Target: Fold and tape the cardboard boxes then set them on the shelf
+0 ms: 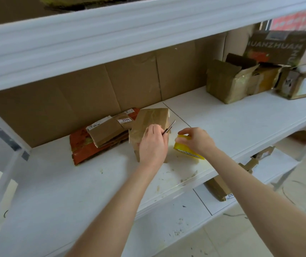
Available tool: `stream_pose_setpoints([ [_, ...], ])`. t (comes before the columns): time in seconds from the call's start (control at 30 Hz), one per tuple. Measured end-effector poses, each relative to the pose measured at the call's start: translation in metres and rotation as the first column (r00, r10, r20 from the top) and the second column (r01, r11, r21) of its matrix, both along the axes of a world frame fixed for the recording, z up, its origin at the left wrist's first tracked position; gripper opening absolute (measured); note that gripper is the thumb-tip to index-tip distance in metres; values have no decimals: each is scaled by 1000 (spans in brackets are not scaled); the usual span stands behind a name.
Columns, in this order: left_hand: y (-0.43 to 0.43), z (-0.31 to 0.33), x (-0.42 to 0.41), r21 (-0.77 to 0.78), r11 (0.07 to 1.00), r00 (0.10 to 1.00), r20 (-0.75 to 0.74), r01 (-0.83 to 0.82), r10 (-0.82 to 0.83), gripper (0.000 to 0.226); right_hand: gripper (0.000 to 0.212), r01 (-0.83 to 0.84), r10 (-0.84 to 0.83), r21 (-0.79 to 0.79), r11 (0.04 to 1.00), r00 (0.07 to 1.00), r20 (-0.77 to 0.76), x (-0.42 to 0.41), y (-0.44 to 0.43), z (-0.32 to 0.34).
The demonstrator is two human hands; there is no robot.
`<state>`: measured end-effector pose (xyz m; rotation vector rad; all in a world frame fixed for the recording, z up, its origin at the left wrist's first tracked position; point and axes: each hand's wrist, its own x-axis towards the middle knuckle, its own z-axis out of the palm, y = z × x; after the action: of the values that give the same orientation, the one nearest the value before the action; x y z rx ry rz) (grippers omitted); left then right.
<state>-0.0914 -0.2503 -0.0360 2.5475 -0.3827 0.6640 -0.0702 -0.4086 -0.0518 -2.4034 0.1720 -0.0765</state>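
1. the white shelf (241, 115) carries it all, with open boxes (228, 80) at the far right.
2. the cardboard box (152, 117) stands mid-shelf, just beside flattened boxes (104, 134).
3. your left hand (153, 145), arm outstretched, lies against the box, fingers curled round a thin metal blade (169, 127).
4. your right hand (198, 140) grips the yellow tape roll (183, 151) from above, just right of the box.
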Motion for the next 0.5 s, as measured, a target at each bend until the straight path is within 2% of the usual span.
stream_pose_setpoints([
  [0.2,-3,-6,5,79,997,998,67,-26,20,16,38,80,-55,-279,957,994,94,-5,-4,2],
  [0.43,-3,-9,9,132,991,996,89,-25,13,10,33,117,-80,-401,909,991,108,-3,-3,4],
  [0.5,-2,-13,7,128,992,999,45,-20,15,10,34,120,-93,-433,893,992,83,-3,-5,3],
])
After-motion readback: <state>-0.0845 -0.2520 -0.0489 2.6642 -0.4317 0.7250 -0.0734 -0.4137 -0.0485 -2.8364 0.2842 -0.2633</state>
